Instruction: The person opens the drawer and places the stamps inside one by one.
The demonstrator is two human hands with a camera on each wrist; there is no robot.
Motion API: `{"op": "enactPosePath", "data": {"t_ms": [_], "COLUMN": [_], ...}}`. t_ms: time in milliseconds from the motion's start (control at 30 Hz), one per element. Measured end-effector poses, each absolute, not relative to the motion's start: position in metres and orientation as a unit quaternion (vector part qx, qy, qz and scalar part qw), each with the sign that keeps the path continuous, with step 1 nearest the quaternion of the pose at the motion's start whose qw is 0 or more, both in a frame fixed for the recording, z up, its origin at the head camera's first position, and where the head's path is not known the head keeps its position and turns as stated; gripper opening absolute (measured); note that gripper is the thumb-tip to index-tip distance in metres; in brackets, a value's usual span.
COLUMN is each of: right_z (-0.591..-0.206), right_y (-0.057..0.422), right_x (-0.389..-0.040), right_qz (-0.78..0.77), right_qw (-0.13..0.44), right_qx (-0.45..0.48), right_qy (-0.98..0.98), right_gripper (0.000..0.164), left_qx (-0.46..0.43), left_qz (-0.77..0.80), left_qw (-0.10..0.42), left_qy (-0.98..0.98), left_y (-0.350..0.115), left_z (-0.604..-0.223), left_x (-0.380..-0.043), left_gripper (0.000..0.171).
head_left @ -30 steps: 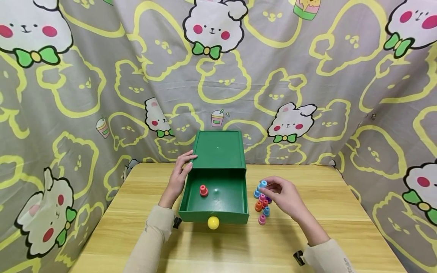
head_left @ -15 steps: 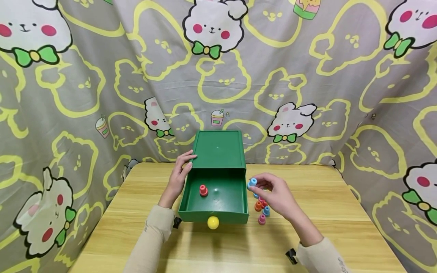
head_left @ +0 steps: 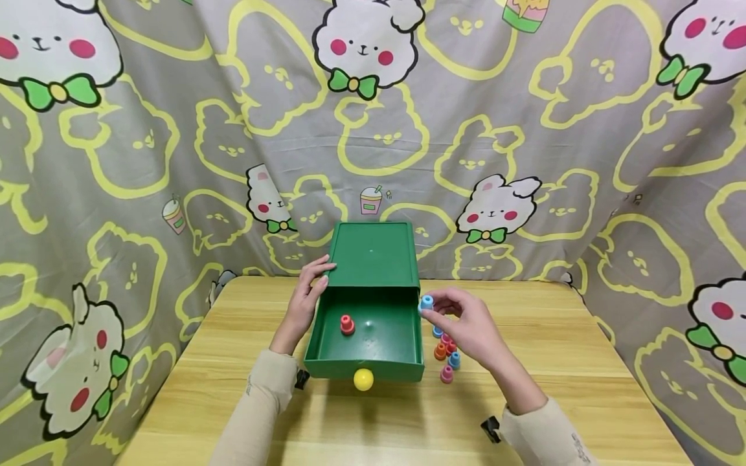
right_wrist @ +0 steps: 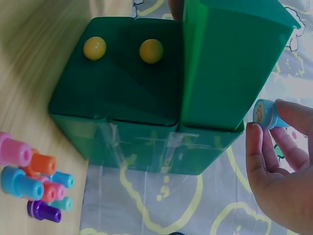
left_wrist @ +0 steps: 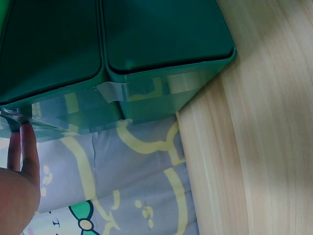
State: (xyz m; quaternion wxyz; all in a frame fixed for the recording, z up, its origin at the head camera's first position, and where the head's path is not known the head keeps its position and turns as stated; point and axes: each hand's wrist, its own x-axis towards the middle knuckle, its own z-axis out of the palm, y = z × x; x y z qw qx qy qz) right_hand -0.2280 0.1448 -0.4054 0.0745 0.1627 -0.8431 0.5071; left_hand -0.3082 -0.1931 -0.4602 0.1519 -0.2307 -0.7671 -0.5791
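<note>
A light blue toy stamp (head_left: 427, 302) is pinched between the thumb and fingertips of my right hand (head_left: 472, 327), raised beside the right wall of the pulled-out top drawer (head_left: 326, 369). In the right wrist view, the printed end of this stamp (right_wrist: 261, 112) shows. My left hand (head_left: 303, 301) rests against the left side of the green drawer cabinet (head_left: 373, 255), its fingers fairly straight at the top edge. One red stamp (head_left: 346, 325) stands inside the drawer. Several other stamps, among them a pink one (head_left: 447, 374) and an orange one (head_left: 440, 351), stand on the table to the right.
Two lower drawers with yellow knobs (right_wrist: 151, 51) are pushed in. The top drawer's yellow knob (head_left: 364, 380) juts toward me. Clear tape (right_wrist: 175, 139) runs along the cabinet's side. A patterned curtain (head_left: 373, 142) hangs behind the wooden table (head_left: 221, 362).
My right hand has lifted the light blue stamp from the group and carried it left and up to the drawer's right edge. The left hand stays in place.
</note>
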Motion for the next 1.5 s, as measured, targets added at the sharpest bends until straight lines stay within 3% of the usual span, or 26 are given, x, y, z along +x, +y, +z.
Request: {"op": "enactPosePath", "data": {"t_ms": [133, 300, 667, 967, 1233, 1500], "right_z": [-0.400, -0.396, -0.398, -0.394, -0.388, -0.388], "right_y": [0.135, 0.120, 0.088, 0.071, 0.062, 0.049], "right_x": [-0.230, -0.232, -0.241, -0.247, -0.254, -0.260], "right_qz": [0.525, 0.532, 0.524, 0.493, 0.462, 0.454], "right_qw": [0.064, 0.061, 0.045, 0.032, 0.023, -0.002], "right_qx": [0.184, 0.207, 0.238, 0.231, 0.249, 0.258], "right_qy": [-0.828, -0.819, -0.817, -0.838, -0.851, -0.853], "right_gripper": [0.023, 0.021, 0.021, 0.018, 0.016, 0.016], "left_qx": [-0.232, -0.227, -0.232, -0.232, -0.227, -0.230], "left_qz": [-0.580, -0.583, -0.587, -0.584, -0.580, -0.587], "left_qw": [0.154, 0.163, 0.148, 0.147, 0.155, 0.156], "left_qy": [-0.766, -0.763, -0.761, -0.764, -0.767, -0.761], "left_y": [-0.189, -0.191, -0.188, -0.188, -0.195, -0.197], "left_z": [-0.450, -0.465, -0.443, -0.443, -0.470, -0.474], "left_x": [-0.299, -0.311, -0.295, -0.296, -0.319, -0.321], "left_gripper": [0.034, 0.034, 0.034, 0.034, 0.036, 0.034]}}
